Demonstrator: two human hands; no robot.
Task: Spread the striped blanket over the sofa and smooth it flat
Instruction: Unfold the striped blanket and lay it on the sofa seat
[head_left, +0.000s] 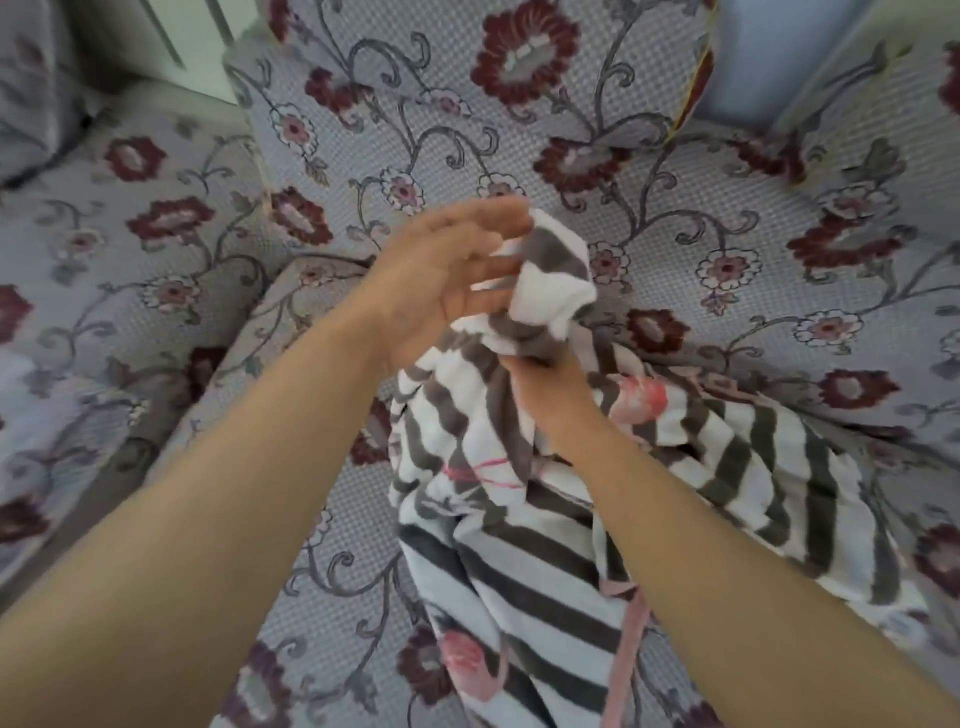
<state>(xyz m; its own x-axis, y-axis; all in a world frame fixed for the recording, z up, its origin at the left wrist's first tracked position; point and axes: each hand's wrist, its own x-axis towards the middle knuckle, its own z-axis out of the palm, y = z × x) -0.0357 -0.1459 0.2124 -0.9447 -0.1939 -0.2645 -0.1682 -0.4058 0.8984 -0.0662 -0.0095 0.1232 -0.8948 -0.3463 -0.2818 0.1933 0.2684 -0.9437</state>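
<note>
**A:** Floral everywhere, lol. Grey woven sofa with dark red flowers and curly vines, seat and back both. Second seat in the same print off to the left, pale wall showing top right.

**B:** Yep. And the blanket? Nowhere near spread. Bunched up on the seat, grey and white stripes, pink blotches here and there plus a pink edge strip running down near the bottom. Trails from the middle of the seat toward the camera and off to the right.

**A:** Top end lifted off the seat in a wad, between both hands.

**B:** Left hand looks pretty loose: fingers long and mostly straight, pointing right, tips lost in the wad. Touching for sure, but gripping or just resting against it? Can't tell, bit blurry there.

**A:** Right hand clearer. Sits under the wad, fingers tucked up into the fabric and closed around a fistful of it. Only the back of the hand and wrist visible, fingertips buried.

**B:** Both forearms bare, coming in from the bottom corners.

**A:** Rest of the blanket all folds and creases, stripes going every which way. Plenty of sofa uncovered on the left and up the back.
</note>
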